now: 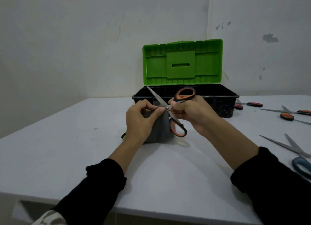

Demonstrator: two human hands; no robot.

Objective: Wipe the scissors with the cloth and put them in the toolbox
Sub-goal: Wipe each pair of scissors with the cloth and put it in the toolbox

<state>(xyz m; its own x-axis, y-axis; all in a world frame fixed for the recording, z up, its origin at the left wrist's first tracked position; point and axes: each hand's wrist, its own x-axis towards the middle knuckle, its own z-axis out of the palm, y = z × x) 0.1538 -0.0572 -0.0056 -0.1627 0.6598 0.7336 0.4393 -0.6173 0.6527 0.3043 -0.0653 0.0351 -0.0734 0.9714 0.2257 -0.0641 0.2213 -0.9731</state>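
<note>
Orange-and-black scissors (180, 96) are held open above the table, one blade pointing up and to the left. My right hand (193, 113) grips them at the upper handle. My left hand (143, 122) pinches a grey cloth (162, 128) around the other blade near the pivot; that blade is hidden in the cloth. The cloth hangs down to the table. Behind the hands stands the toolbox (223, 103), a black tray with its green lid (182, 63) raised upright.
Several other scissors lie on the white table (67, 149) at the right: a red-handled pair (247, 104) beside the toolbox, an orange-handled pair (289, 114), and a blue-handled pair (299, 159) near the right edge. A wall stands close behind the toolbox.
</note>
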